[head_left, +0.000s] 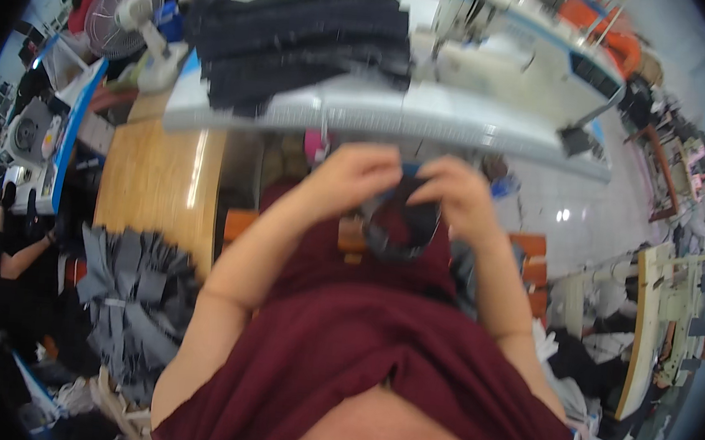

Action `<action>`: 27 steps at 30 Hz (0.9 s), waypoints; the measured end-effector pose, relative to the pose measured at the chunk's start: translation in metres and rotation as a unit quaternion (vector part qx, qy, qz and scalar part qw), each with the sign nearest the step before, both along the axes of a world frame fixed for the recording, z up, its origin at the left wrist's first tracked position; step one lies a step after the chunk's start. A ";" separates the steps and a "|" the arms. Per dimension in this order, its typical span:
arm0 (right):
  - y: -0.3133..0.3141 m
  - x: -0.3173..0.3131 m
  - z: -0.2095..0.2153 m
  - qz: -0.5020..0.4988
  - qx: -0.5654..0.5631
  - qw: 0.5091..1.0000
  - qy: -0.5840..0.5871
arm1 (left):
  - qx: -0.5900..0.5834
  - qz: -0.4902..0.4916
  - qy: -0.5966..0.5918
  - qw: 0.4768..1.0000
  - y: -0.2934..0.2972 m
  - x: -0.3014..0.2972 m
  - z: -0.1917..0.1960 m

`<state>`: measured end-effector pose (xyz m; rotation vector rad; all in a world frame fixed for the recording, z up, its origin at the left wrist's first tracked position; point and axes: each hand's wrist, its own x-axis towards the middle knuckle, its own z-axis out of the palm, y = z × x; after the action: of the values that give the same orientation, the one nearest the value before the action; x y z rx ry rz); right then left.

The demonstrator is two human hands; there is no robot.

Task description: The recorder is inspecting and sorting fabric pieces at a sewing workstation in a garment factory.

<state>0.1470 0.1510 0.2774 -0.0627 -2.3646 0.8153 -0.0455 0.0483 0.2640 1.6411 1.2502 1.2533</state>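
Observation:
In front of my lap a dark fabric loop (400, 245) hangs between my two hands, with a bluish edge at its top. My left hand (361, 173) is closed, its fingertips pinching the loop's upper left edge. Opposite it, my right hand (459, 194) has curled fingers pinching the upper right edge. Motion blurs both hands and the cloth, so the exact kind of piece cannot be made out. Beyond them, a pile of black cut fabric (301, 44) lies on the white sewing table (295, 114).
A sewing machine (520, 33) stands on the table's right part. To the left are a white fan (127, 16), a wooden board (159, 178) and a heap of grey fabric strips (135, 310). A person's forearm (26, 258) shows at far left. More machines line the right side.

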 end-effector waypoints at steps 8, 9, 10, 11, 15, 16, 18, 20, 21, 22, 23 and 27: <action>0.004 0.001 -0.009 -0.020 -0.069 0.996 0.048 | 0.029 -0.013 -0.041 0.999 0.002 0.004 0.007; 0.002 0.001 -0.010 -0.024 -0.066 0.996 0.050 | 0.040 -0.011 -0.017 0.999 -0.001 0.006 0.008; 0.001 0.002 -0.011 -0.027 -0.063 0.996 0.051 | 0.051 -0.008 0.006 0.999 -0.002 0.008 0.008; -0.001 0.001 -0.011 -0.026 -0.063 0.996 0.051 | 0.051 -0.007 0.007 0.999 -0.003 0.009 0.007; 0.004 0.000 -0.017 0.010 -0.134 0.991 0.025 | 0.093 0.034 0.006 0.995 0.003 0.012 0.003; 0.007 0.000 -0.020 0.044 -0.183 0.982 0.024 | 0.101 0.060 0.004 0.993 0.006 0.011 0.003; 0.003 -0.003 -0.023 0.042 -0.334 0.940 0.061 | 0.082 0.066 -0.017 0.994 0.010 0.008 0.004; 0.005 -0.002 -0.016 0.070 -0.523 0.845 0.088 | 0.067 0.070 -0.037 0.995 0.013 0.005 0.007; 0.006 -0.002 -0.016 0.069 -0.518 0.848 0.093 | 0.062 0.077 -0.025 0.995 0.014 0.004 0.008; 0.006 -0.003 -0.019 0.033 -0.475 0.877 0.064 | 0.061 0.084 -0.013 0.995 0.015 0.003 0.010; 0.006 -0.003 -0.016 -0.008 -0.424 0.905 0.038 | 0.078 0.083 0.001 0.993 0.015 0.005 0.011; -0.003 -0.006 -0.009 -0.104 -0.141 0.982 -0.065 | 0.031 0.012 0.024 0.999 0.004 0.002 0.003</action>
<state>0.1414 0.1485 0.2683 -0.4863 -2.2956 1.0612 -0.0431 0.0522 0.2667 1.7155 1.2747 1.2859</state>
